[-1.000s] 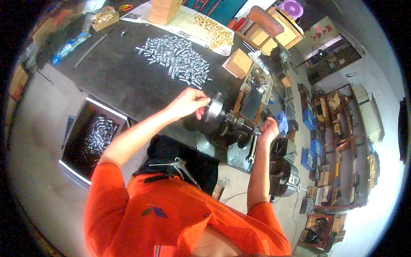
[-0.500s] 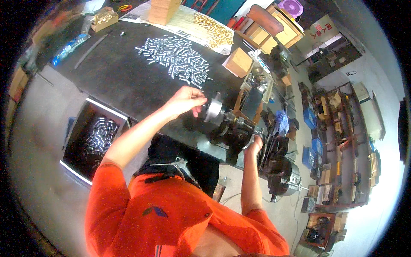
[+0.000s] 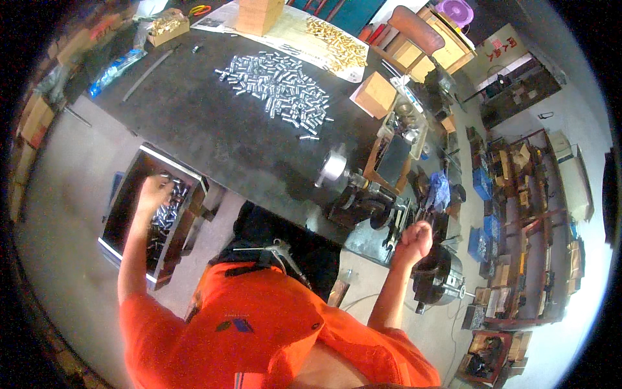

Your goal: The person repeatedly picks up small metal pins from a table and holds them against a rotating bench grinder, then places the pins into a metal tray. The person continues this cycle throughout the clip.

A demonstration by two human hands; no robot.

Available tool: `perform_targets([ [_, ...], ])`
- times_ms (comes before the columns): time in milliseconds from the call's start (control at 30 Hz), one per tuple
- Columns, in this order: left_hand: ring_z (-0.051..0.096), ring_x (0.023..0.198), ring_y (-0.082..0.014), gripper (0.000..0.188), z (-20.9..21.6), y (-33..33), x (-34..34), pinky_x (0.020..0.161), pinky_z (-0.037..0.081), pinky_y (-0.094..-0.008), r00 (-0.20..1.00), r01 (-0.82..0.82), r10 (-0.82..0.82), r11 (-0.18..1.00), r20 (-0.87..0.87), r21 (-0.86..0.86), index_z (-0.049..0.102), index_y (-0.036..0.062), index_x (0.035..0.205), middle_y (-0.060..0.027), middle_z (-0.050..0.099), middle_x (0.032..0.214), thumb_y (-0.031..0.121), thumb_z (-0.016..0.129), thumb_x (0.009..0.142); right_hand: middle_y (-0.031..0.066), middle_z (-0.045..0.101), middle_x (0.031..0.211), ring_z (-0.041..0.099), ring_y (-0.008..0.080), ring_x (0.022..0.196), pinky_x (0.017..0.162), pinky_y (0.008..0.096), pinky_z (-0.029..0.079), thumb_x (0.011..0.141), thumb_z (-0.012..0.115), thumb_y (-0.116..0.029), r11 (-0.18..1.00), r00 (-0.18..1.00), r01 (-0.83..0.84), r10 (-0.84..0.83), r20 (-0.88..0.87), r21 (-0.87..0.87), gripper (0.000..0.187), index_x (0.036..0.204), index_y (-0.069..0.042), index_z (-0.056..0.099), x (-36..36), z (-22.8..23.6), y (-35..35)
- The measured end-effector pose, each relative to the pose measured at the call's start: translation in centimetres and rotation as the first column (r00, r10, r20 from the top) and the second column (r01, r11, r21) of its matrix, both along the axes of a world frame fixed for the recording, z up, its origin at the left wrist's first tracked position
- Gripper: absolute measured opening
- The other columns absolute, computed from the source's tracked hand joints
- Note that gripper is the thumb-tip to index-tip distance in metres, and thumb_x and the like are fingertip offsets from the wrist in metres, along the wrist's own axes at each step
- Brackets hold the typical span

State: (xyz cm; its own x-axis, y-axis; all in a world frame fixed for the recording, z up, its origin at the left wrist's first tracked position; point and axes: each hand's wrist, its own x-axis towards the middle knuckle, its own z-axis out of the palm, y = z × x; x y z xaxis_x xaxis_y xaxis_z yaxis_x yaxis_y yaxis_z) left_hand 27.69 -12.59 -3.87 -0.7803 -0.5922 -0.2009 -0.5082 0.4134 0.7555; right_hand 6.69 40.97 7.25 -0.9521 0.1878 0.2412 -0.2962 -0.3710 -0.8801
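Rightward stand shelves [image 3: 523, 230]; metal pieces [image 3: 278, 89] litter the table [image 3: 178, 123].

Beside my left hand [image 3: 155, 192], small silvery metal cylinders [image 3: 170, 212] lie jumbled. They line the open box's [image 3: 173, 163] right wall.

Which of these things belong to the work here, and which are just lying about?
Apparently in use:
silver pieces in the open box, left hand inside
silver pile on the bench
bench machine, right hand nearby

Seemingly just lying about:
blue cloth
blue plastic packet
brown chair
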Motion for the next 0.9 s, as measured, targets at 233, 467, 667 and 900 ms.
perform_targets([
  [233, 0.059, 0.075, -0.0321, 0.021, 6.0, 5.8, -6.2, 0.065, 0.046, -0.0392, 0.969, 0.092, -0.176, 0.91, -0.174, -0.404, 0.06, 0.0018, 0.086, -0.0184, 0.06, 0.077, 0.02, 0.058, 0.075, -0.0033, 0.04, 0.056, 0.029, 0.006, 0.042, 0.038, 0.0209, 0.022, 0.083, 0.046, -0.017, 0.986, 0.959, -0.017, 0.062, 0.275, -0.163, 0.016, 0.076, -0.004, 0.052, -1.8, -8.5, 2.0],
  [467, 0.041, 0.114, -0.0285, 0.047, 2.2, 13.7, -20.5, 0.096, 0.031, -0.0415, 0.814, 0.312, -0.534, 0.734, -0.228, -0.603, 0.049, -0.0001, 0.112, -0.0154, 0.046, 0.121, 0.035, 0.052, 0.081, -0.004, 0.038, 0.057, 0.031, 0.0067, 0.047, 0.042, 0.0202, 0.024, 0.082, 0.046, -0.014, 0.993, 0.931, 0.082, -0.045, 0.363, -0.088, 0.011, 0.081, -0.004, 0.051, -3.2, -8.5, 0.4],
  [667, 0.042, 0.109, -0.0362, 0.044, 5.6, 23.2, -14.8, 0.094, 0.027, -0.0505, 0.45, 0.786, -0.889, 0.349, 0.085, -0.51, 0.054, 0.0023, 0.1, -0.0204, 0.048, 0.109, 0.033, 0.06, 0.069, -0.0039, 0.038, 0.059, 0.03, 0.0068, 0.048, 0.044, 0.0205, 0.026, 0.085, 0.045, -0.019, 0.995, 0.954, 0.059, -0.033, 0.299, -0.076, 0.016, 0.082, -0.004, 0.049, -1.4, -7.9, 0.7],
  [900, 0.059, 0.069, -0.0279, 0.017, 5.1, 21.0, -10.6, 0.065, 0.047, -0.0366, 0.337, 0.879, -0.908, 0.398, -0.248, -0.262, 0.059, 0.0043, 0.079, -0.0118, 0.061, 0.075, 0.02, 0.058, 0.074, -0.0023, 0.042, 0.06, 0.032, 0.0076, 0.047, 0.042, 0.0219, 0.025, 0.084, 0.046, -0.018, 0.994, 0.954, 0.039, -0.006, 0.298, -0.104, 0.016, 0.077, -0.005, 0.052, -1.3, -7.9, 0.4],
])
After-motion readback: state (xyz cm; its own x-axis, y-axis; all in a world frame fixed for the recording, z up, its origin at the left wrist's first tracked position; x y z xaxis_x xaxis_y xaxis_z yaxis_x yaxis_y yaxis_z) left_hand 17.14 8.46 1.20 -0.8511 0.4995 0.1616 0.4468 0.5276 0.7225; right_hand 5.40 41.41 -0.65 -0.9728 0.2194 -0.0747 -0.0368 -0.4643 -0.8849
